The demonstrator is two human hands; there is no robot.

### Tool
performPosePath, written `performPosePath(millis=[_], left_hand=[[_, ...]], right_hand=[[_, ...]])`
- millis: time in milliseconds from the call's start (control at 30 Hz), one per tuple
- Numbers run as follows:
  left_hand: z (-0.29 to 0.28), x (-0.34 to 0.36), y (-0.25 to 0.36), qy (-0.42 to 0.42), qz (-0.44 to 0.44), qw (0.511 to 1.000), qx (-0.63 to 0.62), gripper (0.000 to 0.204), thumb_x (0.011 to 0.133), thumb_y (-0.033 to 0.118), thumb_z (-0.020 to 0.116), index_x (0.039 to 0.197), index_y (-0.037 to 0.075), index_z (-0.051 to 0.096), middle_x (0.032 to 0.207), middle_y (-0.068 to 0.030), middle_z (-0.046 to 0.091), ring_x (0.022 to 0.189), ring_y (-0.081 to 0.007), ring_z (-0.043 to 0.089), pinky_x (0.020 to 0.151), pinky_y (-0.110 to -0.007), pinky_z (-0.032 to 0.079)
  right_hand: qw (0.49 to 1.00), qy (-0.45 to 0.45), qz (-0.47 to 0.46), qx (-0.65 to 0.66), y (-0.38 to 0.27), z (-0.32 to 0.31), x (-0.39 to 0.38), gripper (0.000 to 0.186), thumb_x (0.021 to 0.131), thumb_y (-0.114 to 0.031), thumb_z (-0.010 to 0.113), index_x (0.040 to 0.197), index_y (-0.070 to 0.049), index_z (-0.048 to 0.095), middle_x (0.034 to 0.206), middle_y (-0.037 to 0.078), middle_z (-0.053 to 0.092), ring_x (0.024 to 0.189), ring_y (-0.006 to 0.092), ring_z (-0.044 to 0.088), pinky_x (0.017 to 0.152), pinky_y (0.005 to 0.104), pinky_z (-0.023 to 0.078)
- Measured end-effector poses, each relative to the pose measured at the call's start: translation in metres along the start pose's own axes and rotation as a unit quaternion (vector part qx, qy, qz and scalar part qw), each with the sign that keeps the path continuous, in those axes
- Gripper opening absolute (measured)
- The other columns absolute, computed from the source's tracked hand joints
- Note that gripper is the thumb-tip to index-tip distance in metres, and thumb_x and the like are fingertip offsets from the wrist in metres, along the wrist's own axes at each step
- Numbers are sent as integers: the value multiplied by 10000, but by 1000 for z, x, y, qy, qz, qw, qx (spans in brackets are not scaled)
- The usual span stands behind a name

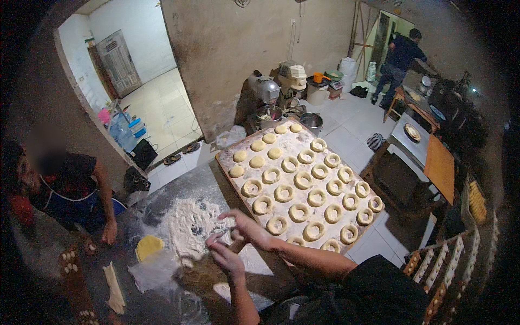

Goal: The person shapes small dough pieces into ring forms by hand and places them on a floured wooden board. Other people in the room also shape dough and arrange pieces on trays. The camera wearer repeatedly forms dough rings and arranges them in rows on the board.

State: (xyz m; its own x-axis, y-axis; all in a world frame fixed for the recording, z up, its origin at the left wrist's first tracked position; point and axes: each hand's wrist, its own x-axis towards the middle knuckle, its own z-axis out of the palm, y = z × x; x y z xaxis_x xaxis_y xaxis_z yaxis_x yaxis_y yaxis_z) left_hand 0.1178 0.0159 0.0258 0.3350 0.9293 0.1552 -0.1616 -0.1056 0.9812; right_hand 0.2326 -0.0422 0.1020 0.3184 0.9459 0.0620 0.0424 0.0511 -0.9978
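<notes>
right hand [250,227]: fingers curled in, pinching a small dough piece [236,234] at the near edge of the board. Piece mostly hidden by the fingers, shape unclear.
left hand [225,255]: just below and left of the right one, fingertips bent up toward the same piece. Looks like it touches the dough, can't tell for sure. Fingers close together, not spread.
dough piece location: between both hands, over the seam where the table meets the board's near-left corner.
board [303,140]: long wooden board, floured, angled away to the upper right. Holds rows of ring-shaped dough [299,212] on the near and right part, plain round dough balls [257,162] on the far-left part.
nearest rings: one ring [277,225] just beside the right hand's knuckles, others partly hidden by the right forearm.
flour pile [187,222]: loose white heap on the dark table [162,303], just left of the hands.
yellow dough lump [148,246]: on the table, left of the flour, apart from the hands.
dough strip [114,287]: pale, elongated, near the table's left edge.
other person [65,189]: seated at left, one hand down at the table edge, well apart from the wearer's hands.
second person [401,59]: standing far back right, by a counter.
mixer and bowls [281,92]: on the floor against the back wall, beyond the board's far end.
</notes>
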Motion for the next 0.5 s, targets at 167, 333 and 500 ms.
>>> performPosePath(millis=[167, 333, 500], left_hand=[[84, 7, 25, -94, 179, 959, 198, 125, 898, 66, 384, 998, 8, 432, 842, -194, 489, 776, -380, 535, 657, -398, 428], [179, 21, 26, -71, 192, 971, 123, 120, 886, 48, 461, 1005, 44, 448, 881, -87, 477, 799, -224, 487, 667, -343, 409], [274, 44, 33, -50, 179, 978, 91, 146, 915, 47, 416, 1048, 54, 476, 770, -49, 486, 687, -135, 473, 618, -304, 411]], right_hand=[[998, -48, -4, 26, 10, -91, 6, 497, 939, -343, 457, 1355, -108, 320, 994, 82, 509, 784, 172, 543, 734, 326, 446], [994, -77, -6, 74, -3, -179, 0, 440, 960, -443, 369, 1211, -87, 425, 1106, 103, 490, 715, 188, 524, 763, 357, 449], [980, -75, -55, -175, -41, -261, 12, 339, 898, -194, 489, 1208, -127, 369, 668, -23, 506, 622, 88, 511, 587, 229, 430]])
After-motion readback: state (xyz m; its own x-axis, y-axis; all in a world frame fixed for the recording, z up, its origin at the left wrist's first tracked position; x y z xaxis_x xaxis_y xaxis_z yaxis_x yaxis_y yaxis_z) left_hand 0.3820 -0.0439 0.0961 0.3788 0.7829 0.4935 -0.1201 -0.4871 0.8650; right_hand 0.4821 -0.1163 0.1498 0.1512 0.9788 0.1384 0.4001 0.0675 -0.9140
